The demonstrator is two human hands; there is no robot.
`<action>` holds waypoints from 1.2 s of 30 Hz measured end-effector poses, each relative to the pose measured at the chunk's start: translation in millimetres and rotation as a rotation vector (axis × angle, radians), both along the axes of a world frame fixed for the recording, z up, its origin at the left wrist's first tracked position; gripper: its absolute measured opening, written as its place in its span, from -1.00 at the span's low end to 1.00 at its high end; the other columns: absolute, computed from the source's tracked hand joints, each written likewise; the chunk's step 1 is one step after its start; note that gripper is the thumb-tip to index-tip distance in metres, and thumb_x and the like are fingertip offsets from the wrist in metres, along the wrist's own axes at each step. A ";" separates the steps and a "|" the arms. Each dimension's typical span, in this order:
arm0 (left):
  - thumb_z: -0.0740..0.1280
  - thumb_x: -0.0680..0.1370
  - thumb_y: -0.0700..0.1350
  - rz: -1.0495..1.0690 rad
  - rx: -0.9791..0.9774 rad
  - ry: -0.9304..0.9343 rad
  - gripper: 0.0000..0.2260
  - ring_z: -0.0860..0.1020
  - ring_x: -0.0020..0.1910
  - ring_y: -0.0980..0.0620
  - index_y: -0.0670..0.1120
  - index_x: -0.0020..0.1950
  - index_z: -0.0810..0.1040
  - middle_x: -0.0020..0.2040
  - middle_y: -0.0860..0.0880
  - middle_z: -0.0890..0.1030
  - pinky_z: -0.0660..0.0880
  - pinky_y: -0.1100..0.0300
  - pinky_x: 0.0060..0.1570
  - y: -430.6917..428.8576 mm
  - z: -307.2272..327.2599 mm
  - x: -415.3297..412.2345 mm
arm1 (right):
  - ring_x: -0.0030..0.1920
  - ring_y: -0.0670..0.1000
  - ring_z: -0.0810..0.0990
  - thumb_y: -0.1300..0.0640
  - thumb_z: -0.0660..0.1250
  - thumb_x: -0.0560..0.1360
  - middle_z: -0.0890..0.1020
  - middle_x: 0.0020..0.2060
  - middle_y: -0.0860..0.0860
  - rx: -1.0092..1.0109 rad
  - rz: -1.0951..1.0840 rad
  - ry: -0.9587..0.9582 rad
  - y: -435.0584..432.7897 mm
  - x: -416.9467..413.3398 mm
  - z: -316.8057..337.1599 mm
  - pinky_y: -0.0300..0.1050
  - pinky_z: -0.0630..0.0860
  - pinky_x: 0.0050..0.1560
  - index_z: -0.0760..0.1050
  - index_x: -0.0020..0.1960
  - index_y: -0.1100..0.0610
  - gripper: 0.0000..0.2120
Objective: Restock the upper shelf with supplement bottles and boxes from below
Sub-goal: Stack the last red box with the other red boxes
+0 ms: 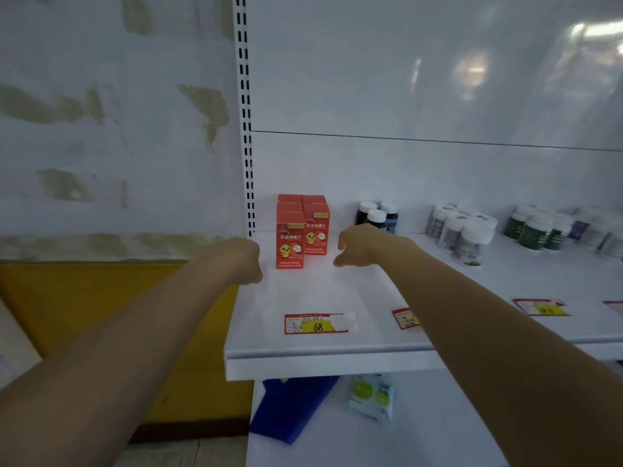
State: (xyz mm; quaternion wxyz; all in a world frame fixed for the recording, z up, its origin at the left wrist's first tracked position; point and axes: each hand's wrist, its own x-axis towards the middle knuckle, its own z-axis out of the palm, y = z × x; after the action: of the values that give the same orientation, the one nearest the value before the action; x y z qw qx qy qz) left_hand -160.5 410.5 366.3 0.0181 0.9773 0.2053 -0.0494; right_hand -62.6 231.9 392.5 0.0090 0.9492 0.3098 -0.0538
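- Red boxes (pixel 300 230), upright in a cluster at the left end of the upper shelf (pixel 303 291).
- Right hand (pixel 357 244) just right of them, fingers loosely curled downward, empty.
- Left hand (pixel 246 257) just left, apart from them; fingers tucked under, grip unclear.
- Dark bottles (pixel 376 215) behind the right hand.

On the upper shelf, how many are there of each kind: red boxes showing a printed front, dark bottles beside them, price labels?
Red boxes showing a printed front: 2
Dark bottles beside them: 3
Price labels: 4
Total: 9
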 end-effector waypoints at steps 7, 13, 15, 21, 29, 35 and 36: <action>0.28 0.56 -0.06 -0.026 0.015 -0.035 -0.71 0.45 -0.06 0.00 -0.14 0.24 0.46 -0.02 -0.03 0.47 0.39 0.21 -0.12 -34.0 8.3 -20.4 | 0.31 0.11 0.44 -0.03 0.27 0.55 0.46 0.32 0.10 -0.021 -0.055 0.013 -36.3 -11.8 1.3 -0.05 0.40 0.30 0.37 0.39 0.18 -0.52; 0.29 0.55 -0.03 -0.060 0.063 -0.063 -0.76 0.48 -0.07 0.03 -0.10 0.16 0.48 -0.05 -0.01 0.50 0.40 0.22 -0.15 -52.4 8.2 -42.6 | 0.31 0.11 0.43 -0.03 0.27 0.55 0.46 0.32 0.09 -0.015 -0.076 -0.004 -61.0 -37.0 0.6 -0.04 0.39 0.30 0.39 0.38 0.17 -0.53; 0.29 0.55 -0.03 -0.064 0.062 -0.074 -0.79 0.47 -0.08 0.03 -0.10 0.13 0.48 -0.06 -0.01 0.50 0.38 0.22 -0.16 -53.3 6.7 -48.8 | 0.31 0.11 0.43 -0.02 0.26 0.55 0.45 0.32 0.09 0.005 -0.083 -0.003 -65.3 -45.5 0.7 -0.04 0.39 0.30 0.38 0.38 0.17 -0.54; 0.30 0.53 -0.06 -0.039 0.022 -0.037 -0.76 0.45 -0.08 0.03 -0.12 0.16 0.49 -0.02 -0.02 0.50 0.36 0.23 -0.18 -41.9 0.1 -59.4 | 0.30 0.11 0.44 0.03 0.25 0.57 0.45 0.33 0.12 0.062 -0.112 -0.002 -66.7 -59.6 -7.2 -0.06 0.39 0.28 0.34 0.40 0.19 -0.54; 0.29 0.52 -0.11 0.001 0.021 -0.051 -0.71 0.49 -0.03 0.01 -0.12 0.23 0.44 0.07 -0.03 0.53 0.42 0.21 -0.17 -9.3 -13.3 -17.6 | 0.31 0.14 0.42 0.09 0.22 0.58 0.41 0.34 0.14 0.076 -0.085 0.012 -39.7 -13.1 -20.9 -0.04 0.42 0.30 0.29 0.42 0.21 -0.55; 0.26 0.56 -0.14 0.061 0.033 -0.088 -0.71 0.44 -0.07 -0.01 -0.17 0.26 0.37 0.06 -0.11 0.51 0.34 0.20 -0.20 23.1 -15.4 43.0 | 0.21 0.13 0.50 0.17 0.18 0.59 0.46 0.27 0.16 0.118 -0.014 0.001 -1.9 60.9 -28.2 -0.05 0.48 0.18 0.26 0.42 0.22 -0.59; 0.26 0.56 -0.15 0.069 0.036 -0.091 -0.71 0.45 -0.08 -0.02 -0.17 0.26 0.36 0.02 -0.11 0.51 0.34 0.19 -0.21 28.5 -16.9 53.3 | 0.20 0.14 0.51 0.18 0.17 0.59 0.47 0.25 0.17 0.121 -0.006 0.001 4.6 72.7 -29.6 -0.04 0.48 0.17 0.26 0.42 0.22 -0.59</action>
State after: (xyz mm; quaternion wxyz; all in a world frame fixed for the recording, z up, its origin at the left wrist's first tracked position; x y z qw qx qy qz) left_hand -107.2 439.0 349.5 0.0114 0.9710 0.2389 -0.0004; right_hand 10.1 236.5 362.9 -0.0487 0.9489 0.3098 -0.0356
